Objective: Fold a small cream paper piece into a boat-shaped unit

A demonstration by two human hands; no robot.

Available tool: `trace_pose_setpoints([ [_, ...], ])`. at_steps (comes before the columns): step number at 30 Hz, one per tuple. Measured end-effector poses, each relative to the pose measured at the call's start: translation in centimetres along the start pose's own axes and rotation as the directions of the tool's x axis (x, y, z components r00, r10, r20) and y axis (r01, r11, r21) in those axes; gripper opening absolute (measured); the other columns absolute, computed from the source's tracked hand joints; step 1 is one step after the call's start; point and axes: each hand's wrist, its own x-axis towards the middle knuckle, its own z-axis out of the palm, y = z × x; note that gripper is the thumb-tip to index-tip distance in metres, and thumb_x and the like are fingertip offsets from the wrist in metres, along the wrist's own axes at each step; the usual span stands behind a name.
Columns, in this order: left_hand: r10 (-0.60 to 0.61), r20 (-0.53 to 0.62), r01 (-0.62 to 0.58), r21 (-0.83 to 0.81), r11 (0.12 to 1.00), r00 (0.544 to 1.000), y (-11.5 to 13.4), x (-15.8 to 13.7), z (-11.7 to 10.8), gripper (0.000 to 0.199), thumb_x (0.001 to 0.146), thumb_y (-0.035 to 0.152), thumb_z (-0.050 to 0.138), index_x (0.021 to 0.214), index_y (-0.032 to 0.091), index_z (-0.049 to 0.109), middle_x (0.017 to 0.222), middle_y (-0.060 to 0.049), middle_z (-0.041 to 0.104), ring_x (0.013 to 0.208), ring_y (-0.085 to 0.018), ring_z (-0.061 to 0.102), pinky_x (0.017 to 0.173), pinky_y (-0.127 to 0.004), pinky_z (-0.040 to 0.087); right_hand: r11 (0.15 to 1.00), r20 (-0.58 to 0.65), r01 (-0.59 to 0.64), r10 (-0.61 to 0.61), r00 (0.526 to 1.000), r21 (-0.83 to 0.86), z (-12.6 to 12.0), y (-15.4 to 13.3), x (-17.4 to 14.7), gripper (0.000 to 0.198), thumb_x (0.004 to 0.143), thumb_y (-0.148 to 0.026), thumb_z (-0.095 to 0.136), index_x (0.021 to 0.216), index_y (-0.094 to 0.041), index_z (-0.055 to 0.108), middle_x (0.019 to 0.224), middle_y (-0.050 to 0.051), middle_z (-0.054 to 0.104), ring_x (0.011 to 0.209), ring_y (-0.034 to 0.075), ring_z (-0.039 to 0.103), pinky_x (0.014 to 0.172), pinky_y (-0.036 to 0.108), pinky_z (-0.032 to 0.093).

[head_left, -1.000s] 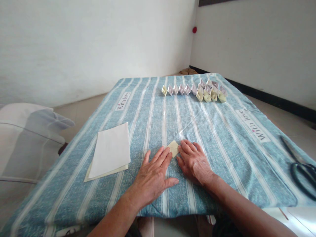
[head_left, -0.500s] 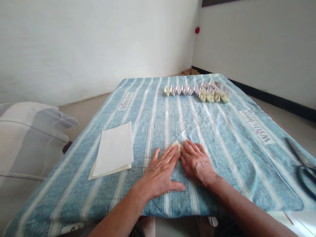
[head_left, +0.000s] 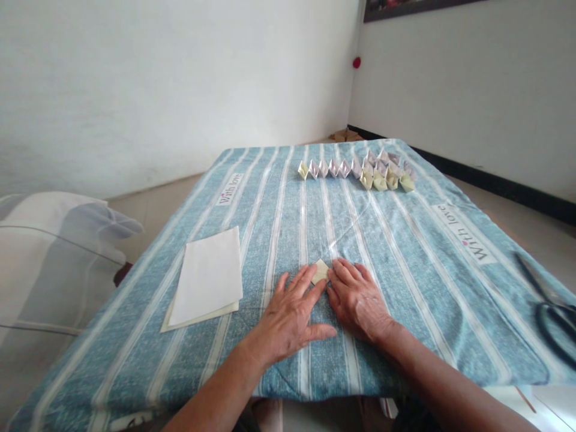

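A small folded piece of pale yellow paper (head_left: 320,271) lies flat on the striped cloth near the table's front edge. My left hand (head_left: 292,315) rests at its left side, fingers stretched out with fingertips on the paper's edge and the thumb spread apart. From the right, my right hand (head_left: 357,297) lies flat with its fingertips at the paper's right corner. Both hands press down rather than grasp. Parts of the paper's sides are hidden under the fingers.
White and pale yellow sheets (head_left: 209,276) lie stacked to the left. Folded paper boats (head_left: 344,168) stand in rows at the far right of the table. Black-handled scissors (head_left: 551,306) lie near the right edge. A checked cloth (head_left: 54,264) covers something left of the table.
My left fingers have drawn slightly back to the left, so more of the folded paper shows between my hands. The camera view has shifted a little.
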Motion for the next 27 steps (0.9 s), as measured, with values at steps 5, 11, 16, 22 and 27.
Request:
trace_pose_setpoints([
  [5, -0.110, -0.307, 0.099, -0.051, 0.994, 0.945, -0.6, 2.0, 0.2, 0.029, 0.094, 0.025, 0.052, 0.115, 0.009, 0.062, 0.129, -0.017, 0.061, 0.123, -0.027, 0.054, 0.106, -0.043, 0.041, 1.000, -0.001, 0.021, -0.021, 1.000, 0.016, 0.2, 0.1, 0.0, 0.032, 0.095, -0.020, 0.046, 0.120, -0.009, 0.062, 0.128, 0.016, 0.061, 0.125, 0.030, 0.050, 0.103, 0.048, 0.039],
  [11, -0.073, -0.333, 0.076, -0.004, 0.997, 0.940, 0.2, 3.0, 1.5, 0.030, 0.095, 0.020, 0.049, 0.123, 0.017, 0.058, 0.140, -0.013, 0.055, 0.134, -0.029, 0.045, 0.107, -0.057, 0.036, 0.998, -0.083, 0.036, -0.033, 0.996, 0.041, 0.5, 0.5, -0.3, 0.028, 0.094, -0.021, 0.049, 0.115, -0.009, 0.062, 0.122, 0.017, 0.063, 0.120, 0.030, 0.054, 0.099, 0.047, 0.044],
  [16, -0.105, -0.327, 0.106, -0.016, 0.994, 0.939, 0.3, 2.7, 1.8, 0.031, 0.092, 0.021, 0.055, 0.122, 0.016, 0.060, 0.141, -0.015, 0.053, 0.136, -0.030, 0.042, 0.107, -0.056, 0.035, 0.994, -0.137, 0.052, -0.039, 0.990, 0.094, 0.2, 1.2, -0.4, 0.018, 0.093, -0.019, 0.050, 0.095, -0.013, 0.068, 0.108, 0.013, 0.067, 0.108, 0.027, 0.059, 0.094, 0.042, 0.048],
  [22, -0.108, -0.289, 0.110, -0.009, 0.994, 0.951, 0.4, 3.1, 1.3, 0.033, 0.091, 0.021, 0.056, 0.123, 0.017, 0.060, 0.143, -0.015, 0.052, 0.137, -0.031, 0.040, 0.108, -0.056, 0.033, 0.995, -0.151, -0.028, 0.043, 0.988, 0.100, 0.1, 1.7, -0.1, 0.018, 0.093, -0.019, 0.051, 0.089, -0.016, 0.068, 0.107, 0.012, 0.067, 0.104, 0.025, 0.060, 0.091, 0.039, 0.048],
  [27, -0.113, -0.252, 0.116, 0.000, 0.993, 0.961, 0.4, 3.3, 1.0, 0.038, 0.090, 0.021, 0.057, 0.128, 0.019, 0.058, 0.147, -0.015, 0.047, 0.139, -0.032, 0.037, 0.109, -0.058, 0.032, 1.000, -0.072, -0.030, 0.030, 0.997, -0.002, 0.3, 1.7, 0.3, 0.029, 0.094, -0.020, 0.049, 0.119, -0.016, 0.063, 0.121, 0.016, 0.061, 0.118, 0.031, 0.053, 0.096, 0.045, 0.044],
])
